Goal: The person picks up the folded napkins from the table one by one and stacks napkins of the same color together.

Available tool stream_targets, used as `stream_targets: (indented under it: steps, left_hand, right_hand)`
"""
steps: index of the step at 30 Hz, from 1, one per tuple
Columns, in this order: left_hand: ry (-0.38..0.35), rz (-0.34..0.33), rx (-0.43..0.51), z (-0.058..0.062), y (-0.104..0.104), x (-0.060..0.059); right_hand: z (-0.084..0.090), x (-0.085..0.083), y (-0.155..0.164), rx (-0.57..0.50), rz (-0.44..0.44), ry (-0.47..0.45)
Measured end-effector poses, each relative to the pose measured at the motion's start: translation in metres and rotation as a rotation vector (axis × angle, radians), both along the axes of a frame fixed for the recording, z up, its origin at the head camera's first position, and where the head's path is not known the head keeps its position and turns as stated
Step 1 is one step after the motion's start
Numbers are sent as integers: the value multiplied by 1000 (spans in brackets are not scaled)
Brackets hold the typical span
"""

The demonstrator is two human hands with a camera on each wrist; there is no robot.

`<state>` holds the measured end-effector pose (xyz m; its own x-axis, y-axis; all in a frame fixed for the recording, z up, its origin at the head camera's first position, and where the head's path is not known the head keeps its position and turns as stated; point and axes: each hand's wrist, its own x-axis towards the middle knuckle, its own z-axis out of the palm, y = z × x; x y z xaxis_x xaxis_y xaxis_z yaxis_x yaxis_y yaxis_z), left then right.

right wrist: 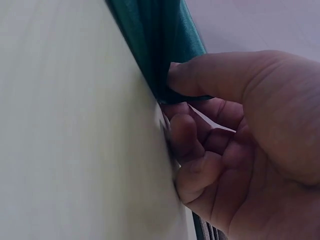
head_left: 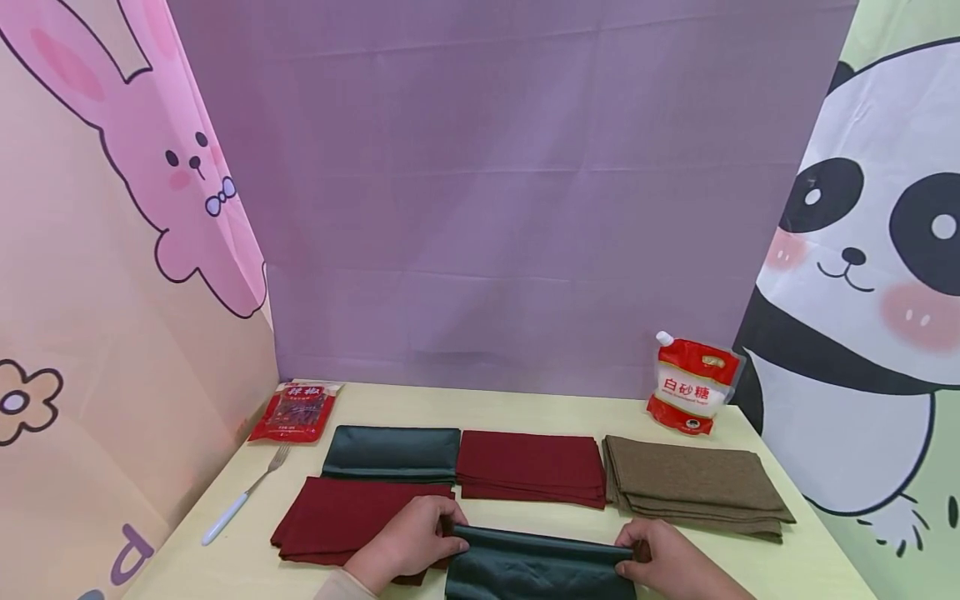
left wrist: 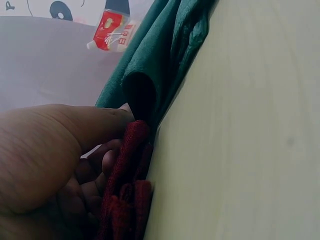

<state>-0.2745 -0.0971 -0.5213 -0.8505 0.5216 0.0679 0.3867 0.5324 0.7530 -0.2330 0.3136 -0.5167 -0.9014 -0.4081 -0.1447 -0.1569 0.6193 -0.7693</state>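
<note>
Landmark: folded maroon cloth (head_left: 531,467), mid-table (head_left: 487,408).
- Just left of it: folded dark green cloth (head_left: 392,452).
- Just right: stack of brown cloths (head_left: 693,483).
- Front-left: another maroon cloth (head_left: 337,517).
- Far left: white-handled fork (head_left: 243,496).
- Back-left: red chili packet (head_left: 296,411).
- Back-right: upright white sugar pouch (head_left: 692,394), against purple backdrop (head_left: 510,192).

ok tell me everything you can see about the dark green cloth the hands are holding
The dark green cloth is smooth, slightly shiny fabric lying on the pale table at its near edge, cut off by the bottom of the head view. Its far edge is a rolled fold running left to right. The left hand pinches the fold's left end, the right hand its right end. Its left end lies against the dark red cloth beside it.
</note>
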Motion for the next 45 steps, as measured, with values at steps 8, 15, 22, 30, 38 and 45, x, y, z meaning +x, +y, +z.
stream_targets:
  steps: [8,15,22,30,38,45]
  left_hand:
    - [-5,-3,16,0,-1,0]
    - [8,20,28,-1,-1,-2]
    - [-14,16,26,-2,-2,-4]
    - [-36,6,28,0,0,-2]
    - [-41,-19,118,0,1,-1]
    - [-42,-81,162,-2,0,-3]
  right_hand:
    - [2,0,-1,3,-7,-15]
    - [2,0,0,-54,-14,-51]
    - [1,-3,2,-121,-15,-61]
    - [-1,1,1,-179,-27,-66]
    - [1,4,-1,-319,-55,-126]
    - [4,4,-2,-344,-48,-121]
